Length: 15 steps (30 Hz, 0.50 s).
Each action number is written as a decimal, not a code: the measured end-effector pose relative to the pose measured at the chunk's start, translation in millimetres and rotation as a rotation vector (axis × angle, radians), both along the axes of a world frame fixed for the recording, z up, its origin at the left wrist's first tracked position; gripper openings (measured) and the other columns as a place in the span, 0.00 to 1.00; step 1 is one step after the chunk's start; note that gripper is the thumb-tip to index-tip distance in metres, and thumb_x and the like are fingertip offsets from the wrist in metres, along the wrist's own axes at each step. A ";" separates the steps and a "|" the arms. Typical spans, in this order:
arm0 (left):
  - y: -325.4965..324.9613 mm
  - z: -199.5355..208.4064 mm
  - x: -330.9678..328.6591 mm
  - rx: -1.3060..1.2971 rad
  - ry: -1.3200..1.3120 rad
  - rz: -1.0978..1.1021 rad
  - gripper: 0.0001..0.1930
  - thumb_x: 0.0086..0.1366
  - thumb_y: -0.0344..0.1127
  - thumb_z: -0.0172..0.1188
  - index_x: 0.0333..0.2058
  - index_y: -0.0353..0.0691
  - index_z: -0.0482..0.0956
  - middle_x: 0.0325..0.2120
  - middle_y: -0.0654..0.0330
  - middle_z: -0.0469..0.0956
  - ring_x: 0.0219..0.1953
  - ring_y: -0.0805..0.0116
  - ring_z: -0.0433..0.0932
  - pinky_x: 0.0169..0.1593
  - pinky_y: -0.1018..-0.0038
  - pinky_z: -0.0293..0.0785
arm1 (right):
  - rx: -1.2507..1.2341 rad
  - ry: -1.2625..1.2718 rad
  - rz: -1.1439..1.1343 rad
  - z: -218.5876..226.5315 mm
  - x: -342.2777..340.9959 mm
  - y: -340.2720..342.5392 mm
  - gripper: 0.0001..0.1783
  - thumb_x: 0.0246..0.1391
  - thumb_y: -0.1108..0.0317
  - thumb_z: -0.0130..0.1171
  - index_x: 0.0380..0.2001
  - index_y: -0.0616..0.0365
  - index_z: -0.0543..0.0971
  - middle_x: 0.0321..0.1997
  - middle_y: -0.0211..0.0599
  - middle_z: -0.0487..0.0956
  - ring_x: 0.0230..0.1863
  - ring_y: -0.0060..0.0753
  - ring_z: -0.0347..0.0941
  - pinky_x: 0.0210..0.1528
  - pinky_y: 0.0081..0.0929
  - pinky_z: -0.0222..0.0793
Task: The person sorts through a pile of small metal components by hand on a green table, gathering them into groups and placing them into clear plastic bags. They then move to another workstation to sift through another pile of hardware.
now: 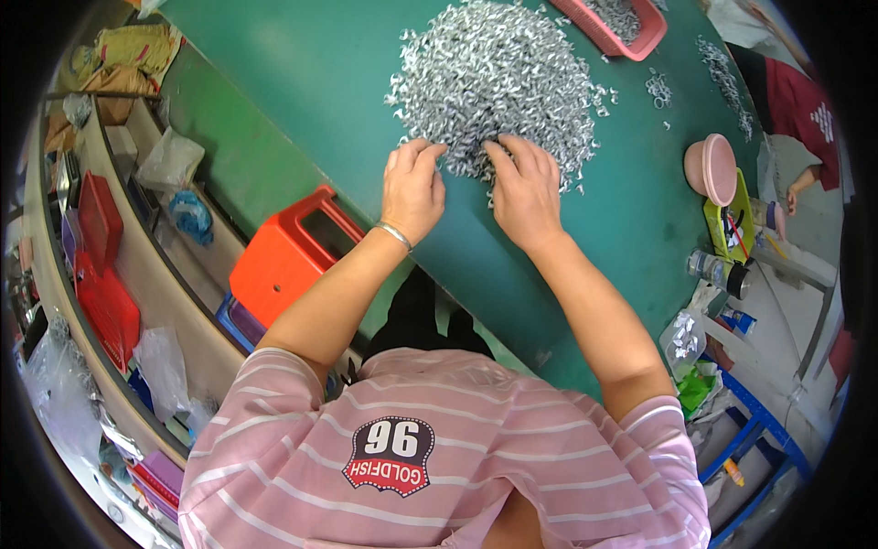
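A large heap of small silvery curved metal pieces [498, 69] lies on the green table [302, 82]. At the heap's near left edge is my left hand [414, 188], a metal bangle [395, 234] on its wrist. Its fingers are bent, with thumb and forefinger drawn together; whatever sits between them is too small to make out. My right hand [526, 190] reaches to the near edge of the heap, fingers curled together and tips touching the pieces. Whether a piece is pinched there is hidden by the fingers. A gap separates the two hands.
A pink basket [637, 46] holding metal pieces stands at the far right, near a small ring cluster [658, 89]. Pink bowls [711, 170], a yellow-green basket [722, 229] and a bottle [718, 272] line the right edge. A red stool [291, 256] is left of the table.
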State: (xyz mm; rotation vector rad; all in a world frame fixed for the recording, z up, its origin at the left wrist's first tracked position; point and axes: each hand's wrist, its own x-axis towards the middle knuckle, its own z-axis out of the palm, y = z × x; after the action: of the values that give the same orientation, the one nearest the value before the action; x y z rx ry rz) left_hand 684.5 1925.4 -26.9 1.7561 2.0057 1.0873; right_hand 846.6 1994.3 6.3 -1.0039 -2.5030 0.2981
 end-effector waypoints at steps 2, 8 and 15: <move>23.2 7.3 2.9 0.070 0.064 -0.005 0.23 0.45 0.21 0.53 0.45 0.41 0.70 0.43 0.54 0.68 0.44 0.53 0.66 0.48 0.63 0.62 | 0.035 -0.064 -0.077 8.0 -17.9 15.3 0.23 0.41 0.75 0.53 0.45 0.55 0.72 0.52 0.40 0.67 0.55 0.44 0.60 0.56 0.46 0.51; 58.6 12.8 24.7 0.021 0.162 -0.050 0.24 0.44 0.22 0.54 0.44 0.43 0.70 0.44 0.59 0.70 0.45 0.58 0.67 0.48 0.62 0.58 | 0.008 -0.228 -0.114 3.4 -16.8 32.1 0.21 0.43 0.72 0.54 0.45 0.53 0.71 0.57 0.34 0.65 0.58 0.42 0.58 0.60 0.51 0.45; 47.6 11.6 39.3 -0.075 0.199 -0.177 0.23 0.43 0.23 0.54 0.42 0.42 0.71 0.42 0.61 0.71 0.43 0.61 0.69 0.46 0.61 0.57 | 0.028 -0.243 -0.066 -0.4 5.7 21.4 0.14 0.42 0.73 0.53 0.37 0.55 0.74 0.52 0.32 0.68 0.55 0.40 0.61 0.58 0.50 0.47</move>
State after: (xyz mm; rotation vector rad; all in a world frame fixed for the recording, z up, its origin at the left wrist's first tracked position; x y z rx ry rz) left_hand 723.8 1973.0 -15.3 2.0258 1.9258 0.8014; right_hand 852.4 2015.7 5.9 -1.1709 -2.6725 0.1270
